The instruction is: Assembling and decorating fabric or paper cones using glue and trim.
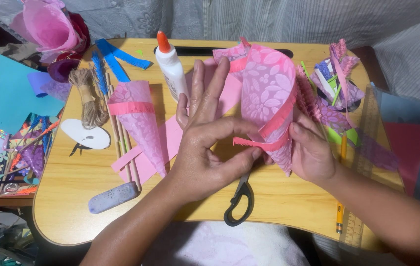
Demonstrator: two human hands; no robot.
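Both hands hold a pink floral paper cone (269, 93) up over the middle of the yellow lap surface (72, 197), wide mouth up, tip down near the right palm. Left hand (205, 148): thumb and forefinger pinched shut on the loose end of the pink fringed paper strip (269, 140) banding the cone, other fingers spread open. Right hand (311, 152) cups the cone's lower side from behind, fingers curled; full grip partly hidden. Cone looks very light, thin, easily crushed or creased, likely best held lightly at the lower taper, not squeezed at the mouth; the fringe looks likely to tear. Left of the cone: white glue bottle with orange cap (170, 66), label turned away. Further left, a second banded pink cone (138, 123) lies flat. Below the cone, black-handled scissors (239, 197). Right of the cone, clear ruler (363, 162) and yellow pencil (340, 197).
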